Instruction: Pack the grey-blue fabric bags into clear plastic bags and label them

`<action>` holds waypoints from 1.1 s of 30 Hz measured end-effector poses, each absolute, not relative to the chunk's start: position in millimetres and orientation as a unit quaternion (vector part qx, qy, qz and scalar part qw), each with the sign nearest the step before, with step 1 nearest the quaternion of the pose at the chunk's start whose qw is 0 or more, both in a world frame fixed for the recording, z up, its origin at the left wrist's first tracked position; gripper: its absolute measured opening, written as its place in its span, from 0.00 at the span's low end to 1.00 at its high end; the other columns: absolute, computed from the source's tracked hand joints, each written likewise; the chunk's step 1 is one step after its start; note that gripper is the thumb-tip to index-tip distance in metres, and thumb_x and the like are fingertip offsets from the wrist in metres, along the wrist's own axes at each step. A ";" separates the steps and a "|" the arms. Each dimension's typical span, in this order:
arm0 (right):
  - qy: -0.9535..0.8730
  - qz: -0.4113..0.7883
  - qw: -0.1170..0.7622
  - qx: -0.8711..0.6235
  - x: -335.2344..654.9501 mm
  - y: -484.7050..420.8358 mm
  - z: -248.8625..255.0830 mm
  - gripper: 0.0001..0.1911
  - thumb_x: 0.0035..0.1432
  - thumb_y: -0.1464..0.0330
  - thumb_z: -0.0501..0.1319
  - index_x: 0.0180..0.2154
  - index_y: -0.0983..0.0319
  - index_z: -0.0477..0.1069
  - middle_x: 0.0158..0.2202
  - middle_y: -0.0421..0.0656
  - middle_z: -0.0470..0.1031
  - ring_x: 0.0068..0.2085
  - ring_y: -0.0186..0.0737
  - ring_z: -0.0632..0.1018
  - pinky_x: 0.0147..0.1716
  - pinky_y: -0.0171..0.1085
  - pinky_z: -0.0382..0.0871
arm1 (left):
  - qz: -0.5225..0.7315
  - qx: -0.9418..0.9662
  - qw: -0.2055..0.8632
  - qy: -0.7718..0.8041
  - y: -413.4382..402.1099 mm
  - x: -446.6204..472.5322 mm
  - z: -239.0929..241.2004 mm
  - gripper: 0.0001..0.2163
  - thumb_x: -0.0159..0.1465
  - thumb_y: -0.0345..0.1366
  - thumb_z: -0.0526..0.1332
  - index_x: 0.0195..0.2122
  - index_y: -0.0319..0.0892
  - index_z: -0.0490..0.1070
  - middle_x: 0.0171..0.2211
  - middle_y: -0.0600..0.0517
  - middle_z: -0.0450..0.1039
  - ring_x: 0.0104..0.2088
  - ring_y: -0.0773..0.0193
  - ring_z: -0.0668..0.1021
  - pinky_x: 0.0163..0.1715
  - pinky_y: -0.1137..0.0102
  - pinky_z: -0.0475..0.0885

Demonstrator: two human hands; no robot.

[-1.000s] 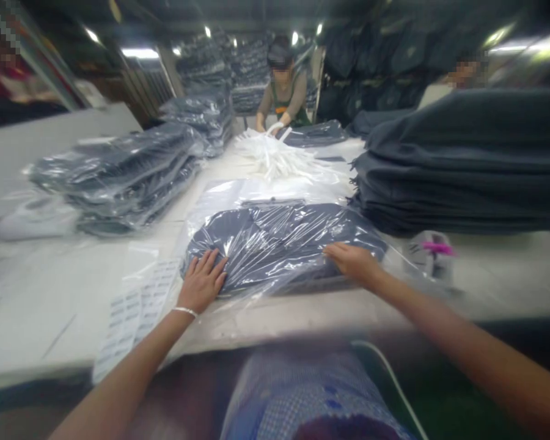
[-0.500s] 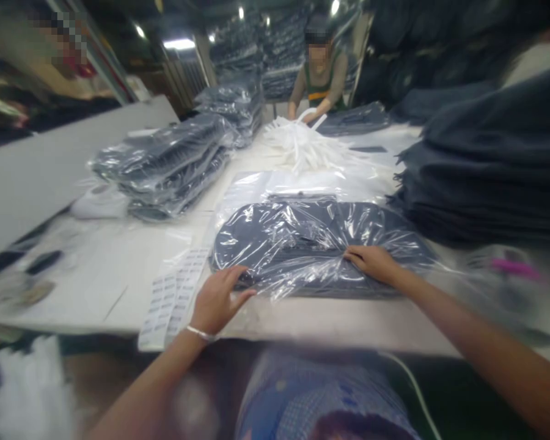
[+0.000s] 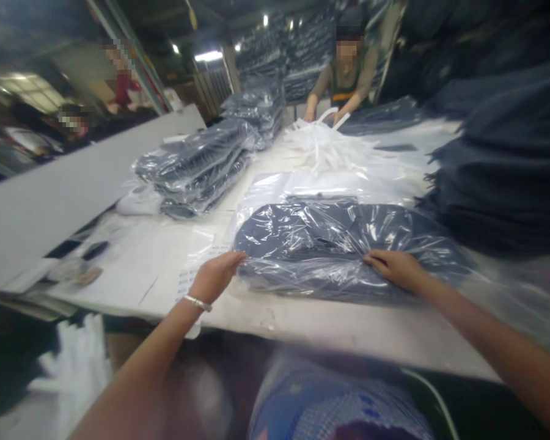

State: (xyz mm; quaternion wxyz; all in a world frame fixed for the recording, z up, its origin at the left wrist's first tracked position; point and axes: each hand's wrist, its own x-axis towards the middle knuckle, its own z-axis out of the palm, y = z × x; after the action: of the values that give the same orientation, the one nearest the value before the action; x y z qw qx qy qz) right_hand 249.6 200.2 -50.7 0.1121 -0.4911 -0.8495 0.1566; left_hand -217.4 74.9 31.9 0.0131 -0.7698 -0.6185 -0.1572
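Note:
In front of me on the table lies a clear plastic bag (image 3: 302, 278) with a folded dark garment (image 3: 275, 235) inside it. My right hand (image 3: 396, 267) pinches the film near the middle of the bag, and creases fan out from its fingers. At the bag's left end is my left hand (image 3: 219, 273), with a bracelet at the wrist; its fingers are pressed together on the plastic edge. A sheet of printed labels (image 3: 190, 278) lies partly behind my left hand.
Bagged dark garments (image 3: 192, 165) are stacked at the back left. White strips (image 3: 323, 143) lie heaped before a co-worker (image 3: 348, 73) across the table. A tall pile of dark cloth (image 3: 508, 165) stands right; more white strips (image 3: 80, 360) hang low left.
My left hand has closed from a spread grip to a pinch at the bag's left edge. The right hand keeps its hold. The whole view has shifted, so things appear farther right.

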 end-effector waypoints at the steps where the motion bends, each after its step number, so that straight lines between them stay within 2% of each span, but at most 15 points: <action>1: -0.848 0.162 0.116 -0.491 249.3 199.9 -50.1 0.19 0.66 0.53 0.50 0.38 0.55 0.74 0.36 0.41 0.81 0.37 0.45 0.80 0.35 0.38 0.65 | -0.148 -0.777 -0.027 -0.611 92.6 -221.9 38.2 0.14 0.67 0.37 0.52 0.45 0.46 0.76 0.43 0.51 0.81 0.42 0.60 0.81 0.44 0.69 0.74; 6: -0.837 0.184 0.119 -0.501 247.2 197.2 -45.3 0.18 0.64 0.53 0.52 0.37 0.55 0.75 0.32 0.40 0.80 0.34 0.43 0.79 0.33 0.37 0.63 | -0.063 -0.760 -0.241 -0.600 163.9 -238.1 64.1 0.16 0.60 0.47 0.60 0.41 0.41 0.78 0.36 0.50 0.82 0.38 0.58 0.81 0.42 0.67 0.74; 9: -0.831 0.187 0.119 -0.510 246.2 196.2 -44.6 0.18 0.63 0.53 0.53 0.36 0.55 0.75 0.30 0.40 0.79 0.31 0.42 0.77 0.31 0.37 0.62 | -0.040 -0.766 -0.297 -0.569 164.7 -241.9 83.8 0.22 0.56 0.49 0.65 0.48 0.42 0.77 0.44 0.49 0.81 0.43 0.57 0.81 0.45 0.66 0.74; 12: -0.828 0.188 0.119 -0.514 245.6 196.2 -46.1 0.17 0.63 0.53 0.53 0.36 0.55 0.75 0.30 0.39 0.79 0.31 0.41 0.77 0.31 0.37 0.61 | -0.129 -0.773 -0.204 -0.587 130.0 -224.7 96.8 0.21 0.62 0.51 0.60 0.51 0.44 0.74 0.48 0.49 0.79 0.44 0.59 0.80 0.47 0.64 0.73; 14: -0.826 0.183 0.115 -0.521 245.3 196.4 -47.6 0.17 0.62 0.53 0.54 0.36 0.55 0.75 0.30 0.39 0.79 0.31 0.41 0.77 0.30 0.36 0.61 | -0.192 -0.757 -0.068 -0.621 98.0 -199.5 92.2 0.19 0.67 0.51 0.54 0.45 0.44 0.76 0.43 0.49 0.80 0.39 0.61 0.80 0.43 0.65 0.74; 15: -0.825 0.179 0.113 -0.524 245.3 196.5 -48.3 0.17 0.62 0.53 0.54 0.36 0.55 0.75 0.29 0.39 0.78 0.31 0.41 0.77 0.30 0.36 0.61 | -0.191 -0.762 -0.023 -0.618 82.7 -185.0 84.9 0.18 0.67 0.52 0.54 0.44 0.44 0.75 0.41 0.49 0.80 0.39 0.61 0.79 0.42 0.66 0.73; 17: -0.826 0.173 0.114 -0.525 245.6 196.6 -49.5 0.17 0.62 0.53 0.54 0.36 0.55 0.75 0.29 0.39 0.78 0.31 0.41 0.77 0.30 0.37 0.61 | -0.143 -0.793 0.033 -0.591 58.0 -158.9 63.1 0.20 0.63 0.53 0.60 0.47 0.43 0.73 0.42 0.47 0.79 0.42 0.57 0.79 0.41 0.66 0.73; 20: -0.829 0.168 0.125 -0.518 246.5 196.3 -51.0 0.16 0.62 0.53 0.54 0.36 0.56 0.75 0.30 0.39 0.79 0.31 0.41 0.77 0.31 0.36 0.61 | -0.074 -0.811 0.081 -0.575 40.9 -141.1 28.8 0.15 0.63 0.46 0.64 0.46 0.42 0.72 0.37 0.48 0.78 0.38 0.57 0.79 0.35 0.67 0.73; 22: -0.830 0.164 0.134 -0.516 246.9 195.8 -51.5 0.17 0.62 0.53 0.54 0.36 0.56 0.75 0.30 0.39 0.79 0.31 0.41 0.77 0.30 0.36 0.61 | -0.063 -0.821 0.089 -0.560 39.6 -144.5 16.8 0.06 0.66 0.38 0.61 0.41 0.43 0.73 0.34 0.51 0.77 0.34 0.60 0.78 0.31 0.69 0.71; 24: -0.831 0.162 0.142 -0.513 246.9 195.4 -51.7 0.17 0.63 0.53 0.54 0.35 0.56 0.75 0.30 0.40 0.79 0.31 0.40 0.77 0.30 0.36 0.61 | -0.083 -0.841 0.076 -0.529 41.3 -153.5 16.5 0.05 0.67 0.35 0.59 0.38 0.44 0.74 0.34 0.52 0.76 0.33 0.64 0.78 0.30 0.71 0.70; 29: -0.838 0.158 0.154 -0.500 247.1 194.5 -53.8 0.18 0.64 0.52 0.53 0.37 0.55 0.75 0.33 0.40 0.80 0.33 0.41 0.78 0.32 0.37 0.63 | -0.182 -0.833 0.052 -0.519 47.1 -164.7 40.0 0.06 0.67 0.37 0.60 0.36 0.45 0.75 0.35 0.54 0.77 0.35 0.67 0.78 0.35 0.73 0.72; 31: -0.838 0.152 0.165 -0.497 247.9 194.0 -56.5 0.19 0.65 0.53 0.52 0.37 0.56 0.75 0.35 0.41 0.81 0.35 0.42 0.79 0.33 0.37 0.64 | -0.187 -0.831 0.111 -0.513 52.0 -162.8 45.0 0.05 0.67 0.36 0.60 0.36 0.45 0.75 0.36 0.52 0.78 0.38 0.63 0.78 0.39 0.70 0.73; 33: -0.838 0.144 0.180 -0.495 248.9 193.3 -59.9 0.19 0.65 0.53 0.52 0.37 0.56 0.75 0.36 0.42 0.81 0.36 0.43 0.79 0.34 0.38 0.65 | -0.175 -0.836 0.185 -0.486 59.3 -161.6 43.4 0.05 0.67 0.34 0.59 0.36 0.44 0.74 0.44 0.49 0.78 0.48 0.57 0.77 0.49 0.63 0.72</action>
State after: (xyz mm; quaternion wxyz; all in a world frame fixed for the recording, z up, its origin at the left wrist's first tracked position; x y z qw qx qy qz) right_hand 248.9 193.3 -59.9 0.1799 -0.4950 -0.8378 0.1440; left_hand -161.6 59.3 43.4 0.1846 -0.8364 -0.4856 -0.1746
